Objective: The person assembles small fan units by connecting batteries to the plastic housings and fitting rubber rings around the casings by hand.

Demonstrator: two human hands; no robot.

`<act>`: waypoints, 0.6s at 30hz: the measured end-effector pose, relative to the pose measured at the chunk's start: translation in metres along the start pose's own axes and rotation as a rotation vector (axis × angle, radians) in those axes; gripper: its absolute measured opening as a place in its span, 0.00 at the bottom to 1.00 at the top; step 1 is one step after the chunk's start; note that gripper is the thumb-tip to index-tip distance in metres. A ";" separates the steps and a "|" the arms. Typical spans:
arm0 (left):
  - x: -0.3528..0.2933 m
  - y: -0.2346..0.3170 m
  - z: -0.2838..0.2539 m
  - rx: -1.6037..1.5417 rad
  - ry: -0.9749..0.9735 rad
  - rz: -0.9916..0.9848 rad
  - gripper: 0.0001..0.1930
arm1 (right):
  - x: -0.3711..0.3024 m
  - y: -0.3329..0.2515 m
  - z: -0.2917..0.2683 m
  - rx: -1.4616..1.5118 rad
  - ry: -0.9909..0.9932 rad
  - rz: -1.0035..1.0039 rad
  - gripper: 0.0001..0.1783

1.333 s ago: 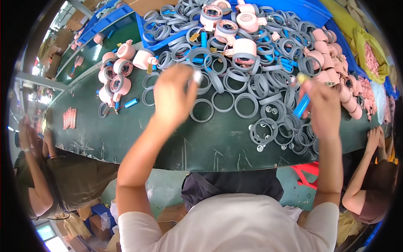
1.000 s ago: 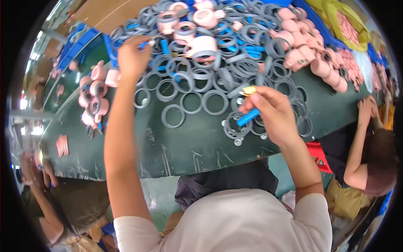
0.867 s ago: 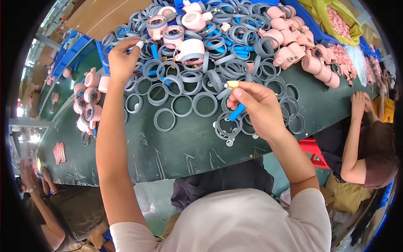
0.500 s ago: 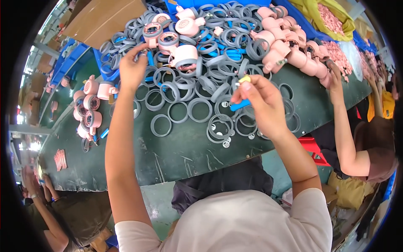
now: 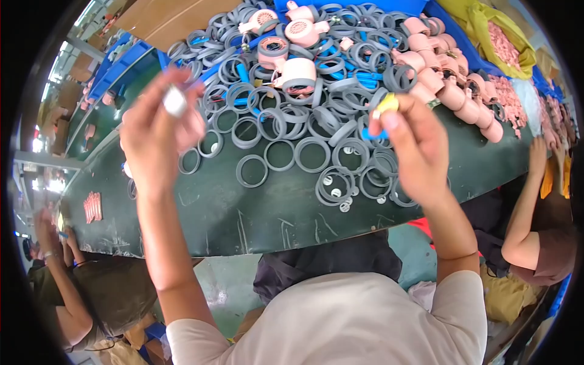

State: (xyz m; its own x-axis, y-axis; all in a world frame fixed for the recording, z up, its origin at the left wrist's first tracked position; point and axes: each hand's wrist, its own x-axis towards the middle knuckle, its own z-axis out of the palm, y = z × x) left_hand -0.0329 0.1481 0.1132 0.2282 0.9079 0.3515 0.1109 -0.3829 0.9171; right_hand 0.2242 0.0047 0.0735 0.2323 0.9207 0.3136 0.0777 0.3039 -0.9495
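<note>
My left hand [image 5: 155,131], smeared by motion, is raised over the left side of the table with its fingers closed round a blurred pink housing [image 5: 192,125]. A white patch [image 5: 175,101] shows at its fingers. My right hand [image 5: 420,143] is held over the right part of the ring pile, its thumb and fingers pinching a small blue piece [image 5: 373,134]. Something yellow [image 5: 388,104] shows at the fingertips; I cannot tell whether it is worn or held. Between the hands lie many loose grey rings [image 5: 280,155], with round pink housings [image 5: 298,74] on top of the heap.
Pink housings [image 5: 451,95] are stacked at the right, near a yellow bag [image 5: 486,30] of small pink parts. A cardboard box [image 5: 176,21] stands behind the heap. Thin pink pieces [image 5: 92,207] lie at the left of the green table [image 5: 201,225]. Co-workers' arms [image 5: 523,225] appear at both sides.
My left hand has drawn back from the heap toward the left and nearer me, taking a pink housing with it. My right hand has shifted right and slightly up, still pinching the blue piece.
</note>
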 end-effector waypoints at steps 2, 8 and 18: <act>-0.053 -0.014 -0.016 0.123 -0.039 0.107 0.12 | -0.021 0.006 0.023 0.090 -0.086 0.047 0.06; -0.144 -0.022 0.023 -0.555 -0.019 -0.276 0.12 | -0.037 0.033 0.094 -0.022 -0.273 -0.203 0.09; -0.150 -0.028 0.028 -0.627 -0.009 -0.264 0.10 | -0.033 0.041 0.111 -0.126 -0.258 -0.361 0.12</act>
State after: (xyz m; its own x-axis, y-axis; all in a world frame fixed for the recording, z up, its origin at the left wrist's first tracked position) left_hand -0.0430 0.0176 0.0296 0.2784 0.9551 0.1018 -0.4171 0.0248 0.9085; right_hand 0.1118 0.0142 0.0244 -0.0793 0.7969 0.5988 0.2305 0.5991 -0.7668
